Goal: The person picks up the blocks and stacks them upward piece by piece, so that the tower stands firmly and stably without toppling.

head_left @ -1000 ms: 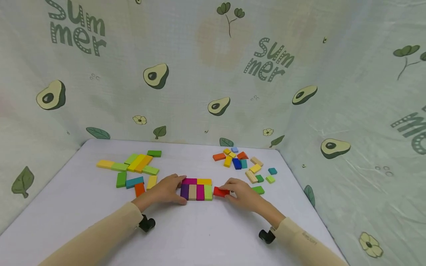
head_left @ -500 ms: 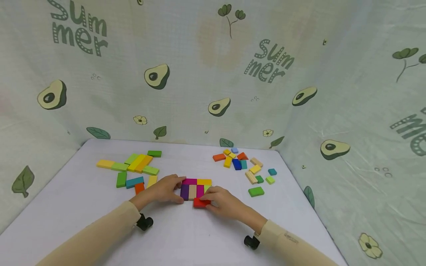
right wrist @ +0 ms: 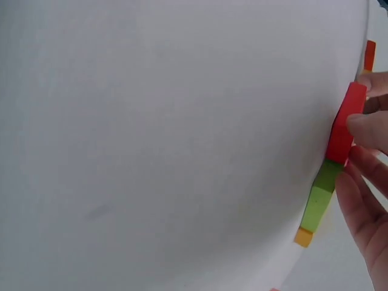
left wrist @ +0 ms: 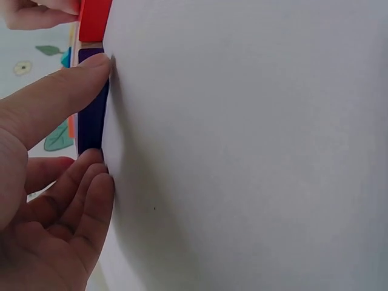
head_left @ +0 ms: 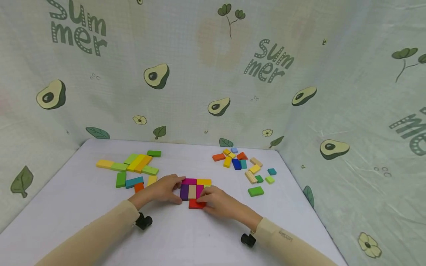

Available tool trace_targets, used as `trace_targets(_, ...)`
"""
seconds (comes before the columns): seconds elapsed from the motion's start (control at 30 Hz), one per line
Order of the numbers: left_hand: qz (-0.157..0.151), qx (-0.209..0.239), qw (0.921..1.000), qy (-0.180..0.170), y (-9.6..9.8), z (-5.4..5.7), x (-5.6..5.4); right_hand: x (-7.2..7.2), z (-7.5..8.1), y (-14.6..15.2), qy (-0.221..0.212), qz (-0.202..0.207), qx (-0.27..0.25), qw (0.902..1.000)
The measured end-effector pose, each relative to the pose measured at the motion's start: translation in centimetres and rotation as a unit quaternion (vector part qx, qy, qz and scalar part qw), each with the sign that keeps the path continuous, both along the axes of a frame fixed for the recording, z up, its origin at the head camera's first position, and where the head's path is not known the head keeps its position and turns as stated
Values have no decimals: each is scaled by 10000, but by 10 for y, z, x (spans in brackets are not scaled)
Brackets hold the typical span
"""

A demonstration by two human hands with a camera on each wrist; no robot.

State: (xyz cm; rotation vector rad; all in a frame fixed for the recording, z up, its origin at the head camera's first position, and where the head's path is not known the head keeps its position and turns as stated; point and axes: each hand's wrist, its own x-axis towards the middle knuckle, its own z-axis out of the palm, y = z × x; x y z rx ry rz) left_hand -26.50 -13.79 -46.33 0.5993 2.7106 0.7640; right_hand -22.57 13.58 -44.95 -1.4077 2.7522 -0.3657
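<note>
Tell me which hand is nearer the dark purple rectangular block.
Left. The left hand is immediately beside the dark purple rectangular block, its thumb at the block's near end; the right hand is farther off, to the block's right, pinching the red rectangular block.

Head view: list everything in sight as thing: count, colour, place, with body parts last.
Red block: one, red, near side of central group
Central blocks: six, two magenta, one each purple, yellow, lime, tan, between hands
Left blocks: about eleven, greens, yellows, oranges, blue, table's left
Right blocks: about fifteen, mixed colours, table's right
Table: one, white, beneath blocks
Printed cloth backdrop: pale, behind table
Wrist cameras: two, black, by cuffs
Sleeves: two, beige, foreground
Left hand: one, central group's left edge
Right hand: one, holding red block
</note>
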Motion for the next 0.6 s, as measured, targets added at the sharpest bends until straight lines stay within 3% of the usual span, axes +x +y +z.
trace_targets(0.6, -183, 84, 9998, -93, -3, 2, -3, -7, -7, -3, -40, -28, 95, 9999)
